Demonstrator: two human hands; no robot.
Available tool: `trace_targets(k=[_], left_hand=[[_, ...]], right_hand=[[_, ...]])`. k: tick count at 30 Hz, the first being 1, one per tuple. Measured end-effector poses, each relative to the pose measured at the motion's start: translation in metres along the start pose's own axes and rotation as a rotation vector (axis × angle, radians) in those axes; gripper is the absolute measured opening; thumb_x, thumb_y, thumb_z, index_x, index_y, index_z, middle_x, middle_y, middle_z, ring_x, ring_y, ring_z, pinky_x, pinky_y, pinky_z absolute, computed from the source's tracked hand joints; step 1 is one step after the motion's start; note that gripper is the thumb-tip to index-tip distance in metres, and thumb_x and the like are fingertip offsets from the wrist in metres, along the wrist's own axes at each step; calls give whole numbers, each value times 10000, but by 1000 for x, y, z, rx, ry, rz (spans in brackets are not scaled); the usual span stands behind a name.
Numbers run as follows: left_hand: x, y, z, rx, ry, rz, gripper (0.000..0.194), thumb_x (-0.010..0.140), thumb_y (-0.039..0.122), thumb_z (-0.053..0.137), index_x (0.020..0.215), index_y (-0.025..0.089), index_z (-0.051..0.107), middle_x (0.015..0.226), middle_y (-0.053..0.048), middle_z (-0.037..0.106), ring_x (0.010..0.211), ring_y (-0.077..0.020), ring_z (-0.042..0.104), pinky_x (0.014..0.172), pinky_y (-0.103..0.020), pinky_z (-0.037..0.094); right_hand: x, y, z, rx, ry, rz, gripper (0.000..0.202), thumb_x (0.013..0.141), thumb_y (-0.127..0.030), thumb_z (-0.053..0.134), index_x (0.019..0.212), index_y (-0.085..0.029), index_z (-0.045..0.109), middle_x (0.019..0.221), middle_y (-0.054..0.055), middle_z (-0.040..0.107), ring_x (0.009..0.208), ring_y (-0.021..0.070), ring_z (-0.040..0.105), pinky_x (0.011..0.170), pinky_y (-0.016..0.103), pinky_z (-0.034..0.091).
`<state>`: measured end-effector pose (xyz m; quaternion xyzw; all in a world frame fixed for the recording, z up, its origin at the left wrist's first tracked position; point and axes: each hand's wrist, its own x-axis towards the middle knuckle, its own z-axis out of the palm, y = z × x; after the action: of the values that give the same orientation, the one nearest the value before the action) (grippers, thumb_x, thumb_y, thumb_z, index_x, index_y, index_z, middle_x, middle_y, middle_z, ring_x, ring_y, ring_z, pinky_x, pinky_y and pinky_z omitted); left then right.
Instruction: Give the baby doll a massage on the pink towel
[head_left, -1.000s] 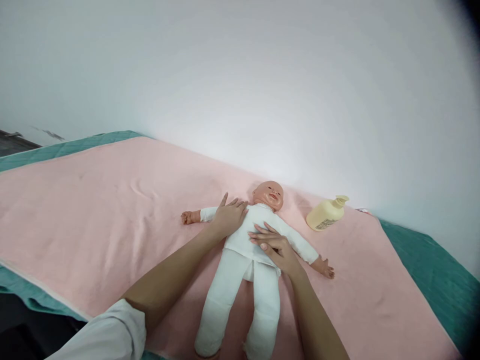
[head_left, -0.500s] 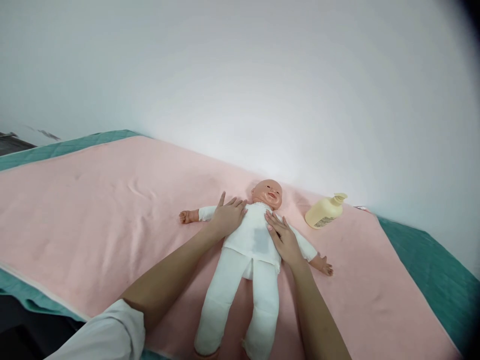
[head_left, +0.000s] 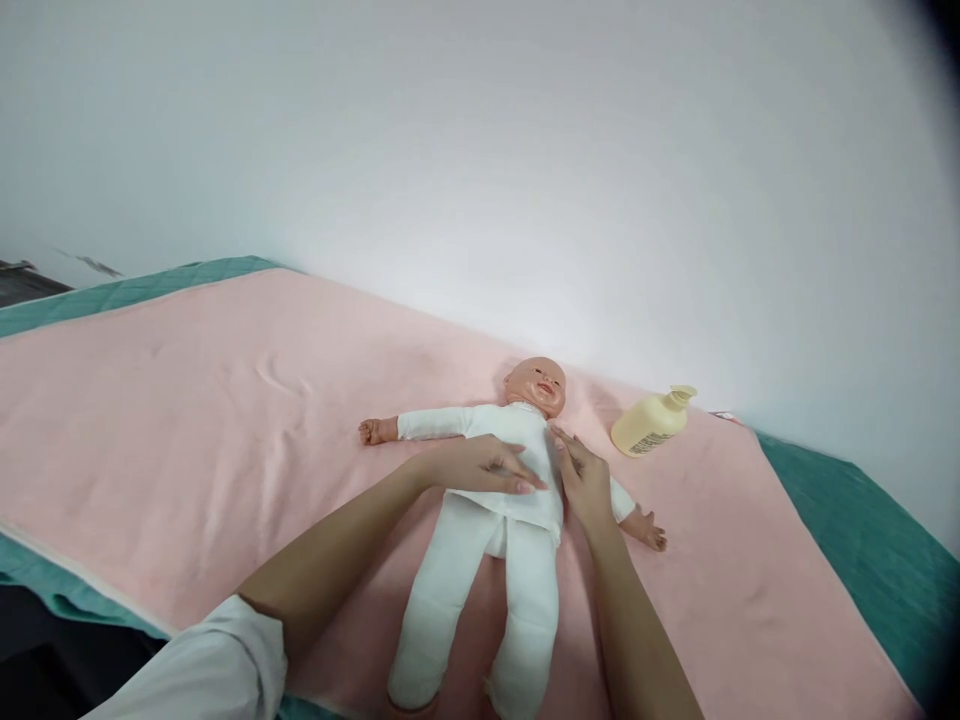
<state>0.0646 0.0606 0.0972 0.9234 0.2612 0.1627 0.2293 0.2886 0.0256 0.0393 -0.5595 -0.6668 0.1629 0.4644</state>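
A baby doll (head_left: 514,425) with a white cloth body lies on its back, arms spread and head toward the wall. Across its belly reaches my left hand (head_left: 487,464), fingers stretched to the right and thumb side near me; it covers the middle of the torso and holds nothing. At the doll's shoulder and side on the right rests my right hand (head_left: 585,480), its fingers extended and slightly bent, with nothing in it. Whether the left palm presses on the cloth is hidden.
A yellow pump bottle (head_left: 651,424) stands tilted in view to the right of the doll. Under everything lies a pink blanket (head_left: 187,400) over a green quilted pad (head_left: 847,510). A white wall (head_left: 480,180) rises behind the far edge.
My left hand has moved from the doll's left-side shoulder down and right onto its belly, turning sideways. My right hand has shifted slightly right, its fingers more bent and closer together.
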Motion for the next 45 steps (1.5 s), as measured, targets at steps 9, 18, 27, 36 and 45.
trace_targets(k=[9,18,27,36,45], left_hand=[[-1,-2,-7,-314,-298,210,365,885,533,535,1188,369,656,1188,52,682,1204,-163,578,1188,-349,203],[8,-19,7,-125,-147,119,414,974,444,402,1380,393,459,1479,74,409,1457,-167,191,1199,-478,-18],[13,-27,29,148,95,-203,623,941,613,302,1495,330,268,1570,-13,246,1472,-273,125,1163,-576,93],[16,-39,44,262,280,-472,706,918,666,231,1452,227,373,1499,-88,404,1414,-362,277,1149,-621,65],[16,-32,42,338,389,-443,653,937,603,279,1429,191,399,1457,-126,454,1418,-336,278,1151,-624,44]], right_hand=[[0,-3,0,30,16,34,428,952,-469,436,1173,-193,677,1277,79,619,1250,261,549,1128,495,356],[-1,-4,0,25,6,25,425,947,-470,441,1188,-204,669,1262,70,628,1242,267,556,1115,511,373],[-1,-3,0,41,9,44,422,939,-473,456,1191,-209,670,1263,60,634,1250,266,549,1118,499,376],[-3,-2,4,34,-3,46,411,940,-465,457,1173,-210,681,1260,58,637,1230,254,567,1101,472,406],[-5,-1,10,42,54,39,445,931,-498,446,1162,-202,686,1260,68,637,1234,256,564,1102,477,394]])
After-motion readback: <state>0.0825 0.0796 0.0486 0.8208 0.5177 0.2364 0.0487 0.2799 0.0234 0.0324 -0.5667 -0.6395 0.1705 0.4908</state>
